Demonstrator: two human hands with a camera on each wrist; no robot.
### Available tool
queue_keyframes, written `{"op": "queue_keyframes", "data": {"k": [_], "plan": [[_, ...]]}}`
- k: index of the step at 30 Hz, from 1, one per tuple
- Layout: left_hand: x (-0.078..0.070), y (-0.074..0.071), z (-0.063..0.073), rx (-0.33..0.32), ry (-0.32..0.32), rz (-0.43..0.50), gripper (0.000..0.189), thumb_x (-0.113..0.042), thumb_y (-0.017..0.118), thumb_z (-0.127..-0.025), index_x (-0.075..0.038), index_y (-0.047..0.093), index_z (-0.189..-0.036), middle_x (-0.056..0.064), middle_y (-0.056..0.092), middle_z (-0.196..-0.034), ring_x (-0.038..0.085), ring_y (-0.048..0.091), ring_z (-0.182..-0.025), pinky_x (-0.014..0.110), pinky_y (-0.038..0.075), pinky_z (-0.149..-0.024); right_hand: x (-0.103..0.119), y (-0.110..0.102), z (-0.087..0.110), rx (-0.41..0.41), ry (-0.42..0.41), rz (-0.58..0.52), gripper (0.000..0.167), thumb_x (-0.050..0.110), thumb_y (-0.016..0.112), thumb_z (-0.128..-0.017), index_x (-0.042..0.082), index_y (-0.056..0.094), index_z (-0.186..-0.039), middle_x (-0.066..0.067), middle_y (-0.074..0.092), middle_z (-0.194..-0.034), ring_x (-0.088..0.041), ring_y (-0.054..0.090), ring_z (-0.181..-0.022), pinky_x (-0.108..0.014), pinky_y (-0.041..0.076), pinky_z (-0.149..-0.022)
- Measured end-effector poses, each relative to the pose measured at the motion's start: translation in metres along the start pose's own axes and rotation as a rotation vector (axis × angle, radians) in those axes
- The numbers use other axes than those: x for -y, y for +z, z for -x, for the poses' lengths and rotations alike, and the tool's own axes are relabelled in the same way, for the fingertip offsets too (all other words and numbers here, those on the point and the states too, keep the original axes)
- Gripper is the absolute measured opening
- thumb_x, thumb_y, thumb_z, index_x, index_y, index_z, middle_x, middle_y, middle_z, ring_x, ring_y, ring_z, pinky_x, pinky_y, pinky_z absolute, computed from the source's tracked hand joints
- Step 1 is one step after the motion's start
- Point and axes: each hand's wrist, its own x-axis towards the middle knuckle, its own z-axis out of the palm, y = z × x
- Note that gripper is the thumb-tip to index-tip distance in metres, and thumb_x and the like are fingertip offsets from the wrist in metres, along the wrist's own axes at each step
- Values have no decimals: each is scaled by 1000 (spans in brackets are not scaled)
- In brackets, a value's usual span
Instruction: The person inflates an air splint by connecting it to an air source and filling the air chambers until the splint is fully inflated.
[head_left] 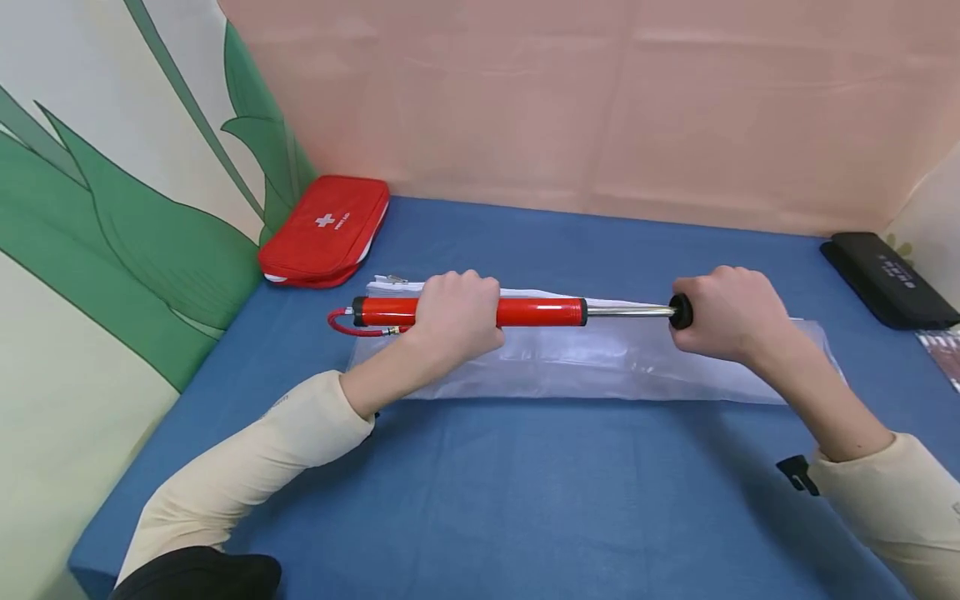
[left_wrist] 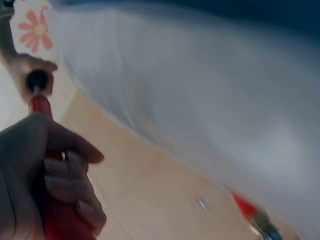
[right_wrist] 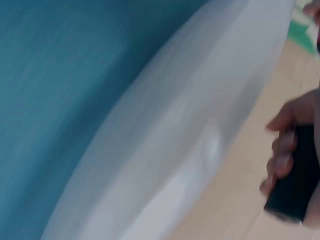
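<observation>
A red hand pump (head_left: 540, 312) is held level over a clear plastic zip bag (head_left: 577, 358). My left hand (head_left: 459, 315) grips its barrel, fingers curled around it in the left wrist view. The right hand (head_left: 727, 312) holds the black handle (right_wrist: 295, 175) at the pump's right end. A length of shiny metal rod (head_left: 626, 311) shows between barrel and handle. At the left end, a short red hose (head_left: 348, 329) loops back along the barrel. The bag lies flat on the blue cloth, its white zipper edge (head_left: 525, 292) at the back.
A red first aid pouch (head_left: 330, 229) lies at the back left, against a wall painted with green leaves. On the right stands a black case (head_left: 892, 279), with a printed sheet (head_left: 945, 354) beside it. The blue-covered table (head_left: 525, 483) meets a pinkish wall behind.
</observation>
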Motion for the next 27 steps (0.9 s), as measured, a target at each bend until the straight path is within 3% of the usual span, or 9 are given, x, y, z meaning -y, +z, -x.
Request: {"op": "queue_keyframes", "data": {"k": [6, 15, 18, 22, 27], "plan": [[-18, -1, -3, -58, 20, 5, 33, -32, 79, -70, -10, 71, -94, 2, 61, -66, 16, 55, -52, 28, 53, -54, 31, 0, -13, -46, -18, -23, 10, 8, 62, -64, 11, 53, -62, 2, 38, -48, -17, 38, -44, -31, 31, -42], [-35, -6, -6, -41, 58, 5, 21, -30, 74, -73, -13, 68, -83, -1, 54, -57, 13, 51, -47, 25, 47, -48, 67, -6, -32, 26, -45, -14, 19, 14, 75, -60, 6, 63, -73, -4, 53, -56, -19, 46, -45, -36, 47, -47], [-26, -10, -6, -35, 70, 17, 19, -29, 73, -72, -13, 65, -78, -1, 53, -56, 13, 51, -46, 24, 45, -46, 64, -6, -32, 8, -85, -24, 13, 13, 70, -64, 8, 59, -70, -2, 46, -53, -17, 43, -43, -33, 43, -45], [-3, -16, -6, -58, 36, 33, 21, -26, 75, -70, -10, 64, -78, 2, 54, -59, 16, 52, -50, 28, 48, -50, 37, -13, -27, -24, -70, 6, 10, 13, 65, -70, 10, 56, -71, 0, 41, -51, -18, 40, -44, -32, 37, -42], [22, -17, -7, -89, -33, 29, 28, -25, 78, -66, -6, 63, -80, 6, 56, -63, 19, 54, -55, 34, 52, -55, 7, -22, -18, 0, 110, 66, 13, 14, 68, -70, 7, 58, -75, -3, 45, -52, -23, 42, -46, -35, 35, -39]]}}
